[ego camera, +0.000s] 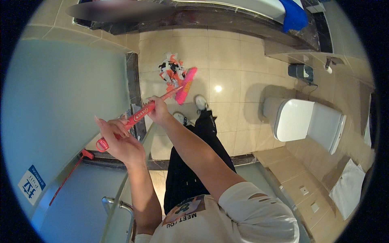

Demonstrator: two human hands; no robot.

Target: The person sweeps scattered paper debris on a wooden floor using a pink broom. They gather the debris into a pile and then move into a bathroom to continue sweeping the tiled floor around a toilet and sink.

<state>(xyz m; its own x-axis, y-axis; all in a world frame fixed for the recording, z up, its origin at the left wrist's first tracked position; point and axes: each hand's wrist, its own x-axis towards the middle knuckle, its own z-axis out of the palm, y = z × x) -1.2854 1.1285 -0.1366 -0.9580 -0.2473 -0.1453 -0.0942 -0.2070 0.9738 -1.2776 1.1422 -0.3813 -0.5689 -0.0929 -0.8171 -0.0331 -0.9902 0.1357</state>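
A broom with a pink bristle head [186, 86] and a red handle slants across the floor in front of me. My right hand [158, 110] is closed around the middle of the handle. Near the upper end of the handle is my left hand [123, 141], palm turned up, some fingers over the handle and the thumb held out; how firmly it grips is unclear. Against the bristles' left side lies a pile of white, orange and black scraps [172, 71] on the tiled floor.
A white toilet [294, 120] stands at the right, with a dark waste bin [301, 72] beyond it. A bathtub with a blue cloth [294, 15] over its rim runs along the far side. Frosted glass panels [70, 79] and a metal door handle [126, 206] are at the left.
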